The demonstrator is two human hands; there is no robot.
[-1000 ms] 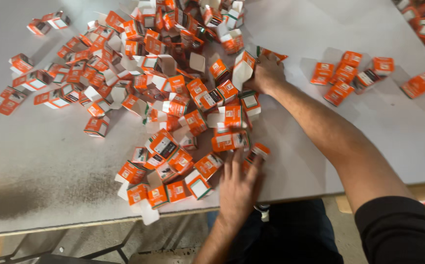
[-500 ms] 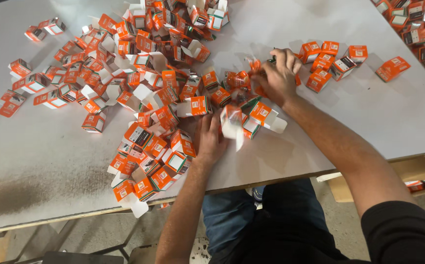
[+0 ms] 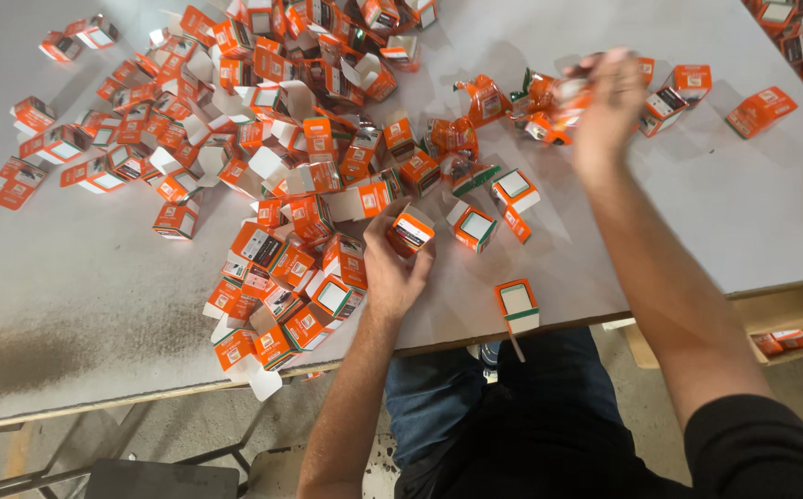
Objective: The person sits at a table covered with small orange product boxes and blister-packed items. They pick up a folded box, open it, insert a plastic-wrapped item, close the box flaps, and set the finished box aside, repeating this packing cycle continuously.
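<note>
Left hand (image 3: 394,268) near the table's front edge, fingers curled, palm down. Right hand (image 3: 607,102) stretched far toward the back, blurred, forearm straight.

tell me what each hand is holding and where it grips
Left hand grips one small orange box by its lower end. Right hand is blurred among boxes; cannot tell.

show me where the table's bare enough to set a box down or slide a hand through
Bare: the table's near-left stretch, between the box pile and the front edge; also the near-right corner beyond the right forearm. Crowded: centre and far side, around the left hand.
</note>
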